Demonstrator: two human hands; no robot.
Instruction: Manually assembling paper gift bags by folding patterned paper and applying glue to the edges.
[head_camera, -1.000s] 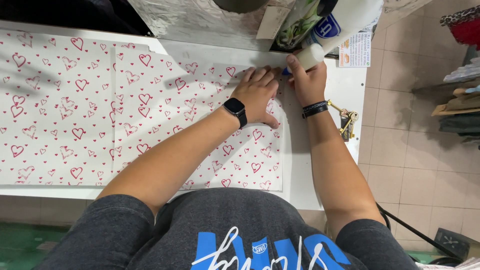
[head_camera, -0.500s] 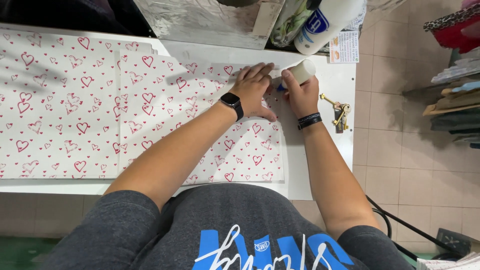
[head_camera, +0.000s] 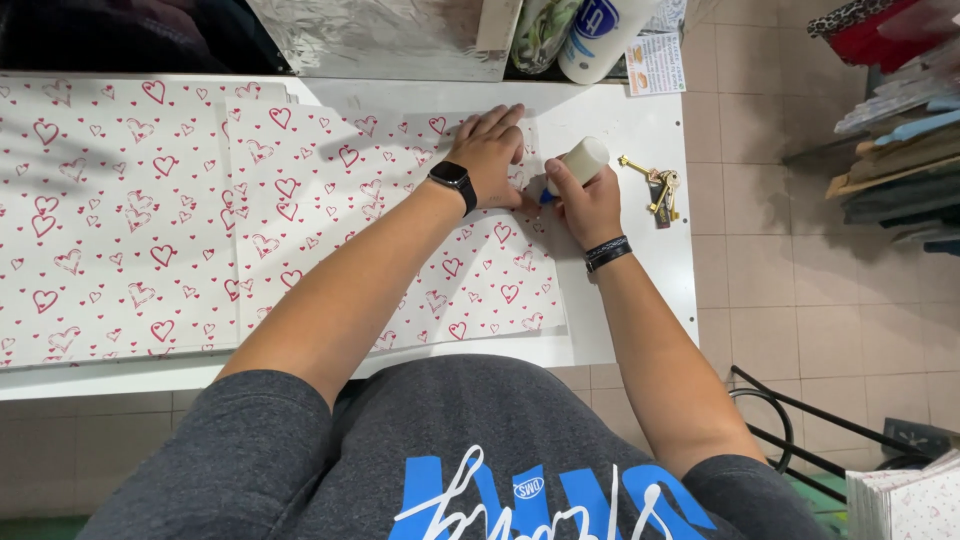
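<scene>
Two hands work: left hand (head_camera: 492, 152) flattens heart-print paper (head_camera: 400, 230); right hand (head_camera: 585, 200) grips glue stick (head_camera: 574, 165).

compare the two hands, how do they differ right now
The left hand lies flat, fingers spread, pressing the heart-print paper; the right hand is curled around a glue stick with its blue tip down at the paper's right edge. The left wrist wears a black watch; the right wrist wears a thin black band. Both sit close together at the sheet's far right corner on the white table.
</scene>
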